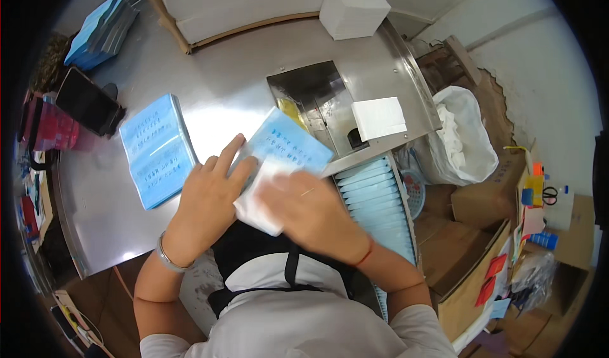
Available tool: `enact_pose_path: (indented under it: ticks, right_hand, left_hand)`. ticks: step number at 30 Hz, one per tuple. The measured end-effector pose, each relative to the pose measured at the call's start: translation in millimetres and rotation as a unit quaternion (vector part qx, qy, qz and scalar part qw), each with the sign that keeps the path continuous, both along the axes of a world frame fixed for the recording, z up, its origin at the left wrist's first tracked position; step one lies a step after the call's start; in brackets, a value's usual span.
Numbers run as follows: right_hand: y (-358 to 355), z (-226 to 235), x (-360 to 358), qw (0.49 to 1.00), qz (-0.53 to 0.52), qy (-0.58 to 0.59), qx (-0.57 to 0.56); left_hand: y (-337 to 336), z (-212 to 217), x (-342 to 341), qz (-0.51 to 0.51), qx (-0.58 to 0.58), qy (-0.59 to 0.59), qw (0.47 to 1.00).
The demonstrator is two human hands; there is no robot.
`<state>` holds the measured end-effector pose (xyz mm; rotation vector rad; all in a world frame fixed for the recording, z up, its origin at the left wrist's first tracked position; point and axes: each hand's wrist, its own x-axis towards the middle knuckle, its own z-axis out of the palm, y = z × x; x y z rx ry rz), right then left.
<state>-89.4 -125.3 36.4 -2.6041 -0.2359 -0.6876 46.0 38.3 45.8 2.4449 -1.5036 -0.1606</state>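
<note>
Both my hands sit close together at mid-frame: left hand [208, 192] at a flat blue plastic pouch [293, 143], right hand [311, 213] blurred over a white folded sheet [252, 209]; whether either grips, I can't tell. The pouch looks light, slippery, limp; I'd pinch its edges.

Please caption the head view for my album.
Left hand and blurred right hand handling a white sheet and blue packet at a metal table.
</note>
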Motion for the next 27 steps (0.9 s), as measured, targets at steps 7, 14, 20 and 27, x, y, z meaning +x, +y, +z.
enact_pose_path:
  ticks: [7,14,20,27]
  right_hand:
    - [-53,1,4,0.964,-0.114,0.061,0.233]
    - [8,-17,-9,0.993,-0.069,0.032,-0.09]
    - [-57,-37,76,0.965,-0.137,0.219,-0.039]
    - [-93,-1,38,0.953,-0.298,-0.031,0.048]
  left_hand:
    - [-18,-20,-29,0.022,-0.092,-0.002,0.995]
    - [-22,-24,4,-0.013,-0.129,0.072,0.989]
    - [-57,-7,-51,-0.081,-0.234,0.21,0.946]
    - [-32,-31,-34,0.07,-0.216,0.077,0.971]
